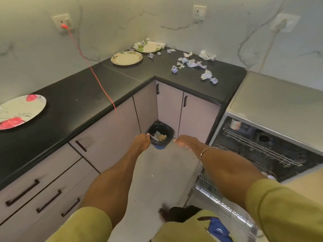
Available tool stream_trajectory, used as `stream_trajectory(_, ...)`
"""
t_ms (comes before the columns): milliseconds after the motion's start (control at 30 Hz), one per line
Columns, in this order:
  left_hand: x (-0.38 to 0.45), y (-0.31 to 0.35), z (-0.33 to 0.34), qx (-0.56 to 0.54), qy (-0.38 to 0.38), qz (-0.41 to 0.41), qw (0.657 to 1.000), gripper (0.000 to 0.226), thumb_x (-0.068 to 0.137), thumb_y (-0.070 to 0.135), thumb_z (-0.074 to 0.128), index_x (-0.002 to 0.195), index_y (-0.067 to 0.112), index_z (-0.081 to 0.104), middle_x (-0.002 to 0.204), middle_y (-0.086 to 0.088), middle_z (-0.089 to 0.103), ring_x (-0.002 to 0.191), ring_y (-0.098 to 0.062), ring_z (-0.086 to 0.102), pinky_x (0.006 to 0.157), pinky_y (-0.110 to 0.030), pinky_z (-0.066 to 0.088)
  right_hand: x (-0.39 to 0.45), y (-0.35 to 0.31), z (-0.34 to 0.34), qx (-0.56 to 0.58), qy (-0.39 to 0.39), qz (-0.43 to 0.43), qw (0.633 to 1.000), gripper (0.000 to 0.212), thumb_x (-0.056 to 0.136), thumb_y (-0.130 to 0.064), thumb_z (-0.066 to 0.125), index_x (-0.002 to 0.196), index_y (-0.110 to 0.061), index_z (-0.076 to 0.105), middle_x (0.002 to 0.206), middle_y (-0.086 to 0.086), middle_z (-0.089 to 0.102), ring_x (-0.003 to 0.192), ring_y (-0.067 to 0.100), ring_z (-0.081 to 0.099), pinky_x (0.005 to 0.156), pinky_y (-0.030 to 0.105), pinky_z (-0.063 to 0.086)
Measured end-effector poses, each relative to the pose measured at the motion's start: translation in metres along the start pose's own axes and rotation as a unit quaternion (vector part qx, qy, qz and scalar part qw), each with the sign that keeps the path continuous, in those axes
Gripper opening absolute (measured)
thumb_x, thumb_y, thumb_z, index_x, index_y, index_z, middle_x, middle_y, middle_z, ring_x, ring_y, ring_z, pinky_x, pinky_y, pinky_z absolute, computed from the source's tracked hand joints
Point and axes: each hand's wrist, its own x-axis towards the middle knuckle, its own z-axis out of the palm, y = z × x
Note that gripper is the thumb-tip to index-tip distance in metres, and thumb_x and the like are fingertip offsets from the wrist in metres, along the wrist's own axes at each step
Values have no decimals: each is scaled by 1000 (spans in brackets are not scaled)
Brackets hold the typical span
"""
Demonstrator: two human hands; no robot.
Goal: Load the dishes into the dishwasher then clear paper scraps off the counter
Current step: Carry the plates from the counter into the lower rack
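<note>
Three plates [127, 58] are still sitting on the tabletop [73, 95], paper scraps [194, 63] too. Plates are probably stiff and breakable, so I'd grab rims; scraps are featherlight. Left hand [142, 140] is curling loosely, right hand [186, 140] is relaxing, both holding nothing.

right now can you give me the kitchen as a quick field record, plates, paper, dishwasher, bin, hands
plates on counter: three; red-patterned plate at left, cream plate and green-patterned plate near the corner
paper scraps: crumpled pieces scattered on the black counter, some on the green-patterned plate
dishwasher: open, racks visible, a cup in the upper rack
bin: black-lined, on the floor in the corner, holds scraps
left hand: holds nothing
right hand: holds nothing
</note>
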Motion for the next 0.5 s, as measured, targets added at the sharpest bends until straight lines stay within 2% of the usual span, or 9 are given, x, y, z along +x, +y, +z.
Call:
stream_trajectory(167,50,-18,-33,-1,15,-2,1000,57,107,33,25,108,-13,59,114,-31,62,108,-43,58,97,-46,45,63,-44,-24,-3,-1,-7,1000,56,104,-40,37,149,-7,36,155,15,35,140,34,37,114,45,33)
stream_trajectory(267,96,-26,-50,-16,34,-17,999,59,106,32,25,106,-15,60,111,-33,63,105,-44,59,94,-44,46,110,-68,-43,-18,-1,-8,1000,56,104,-43,36,146,-6,40,152,15,40,137,34,40,112,45,34)
stream_trajectory(500,203,0,-101,6,55,-3,998,55,107,29,25,112,-11,61,121,-32,60,113,-43,57,97,-42,43,232,-117,-105,46,63,-41,996,41,102,-30,44,133,-4,52,136,18,53,122,35,53,104,45,44)
